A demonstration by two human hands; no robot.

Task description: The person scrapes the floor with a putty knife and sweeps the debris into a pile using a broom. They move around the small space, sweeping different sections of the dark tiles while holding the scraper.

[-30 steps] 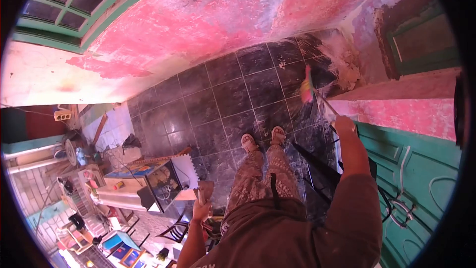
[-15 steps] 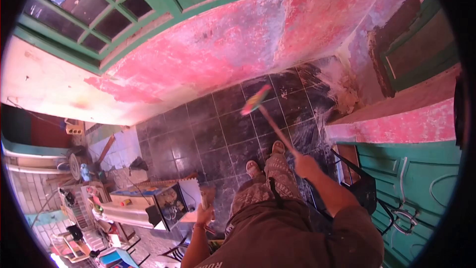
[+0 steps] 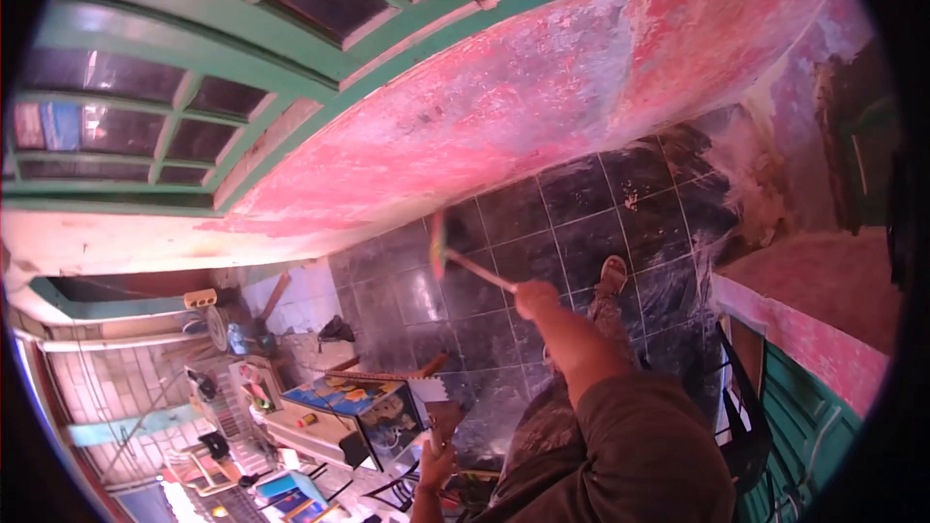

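Note:
My right hand (image 3: 535,297) grips the thin handle of a brush (image 3: 439,245) whose green and red head points up and left toward the base of the peeling pink wall (image 3: 542,97). The arm reaches out across my brown shirt. My left hand (image 3: 438,460) hangs low near my hip and holds a small flat brownish tool (image 3: 446,418), which I cannot identify. One sandalled foot (image 3: 612,275) stands on the dark floor tiles (image 3: 581,223).
A green-framed window (image 3: 194,87) fills the upper left. A painted box-like object (image 3: 363,407) and cluttered stuff lie at lower left. A dark metal chair (image 3: 746,416) and a green door (image 3: 823,446) stand at right, beside a pink ledge (image 3: 823,310).
My right hand has swung the brush from the right corner leftward across the floor toward the wall base. The view has turned left and up, showing more window.

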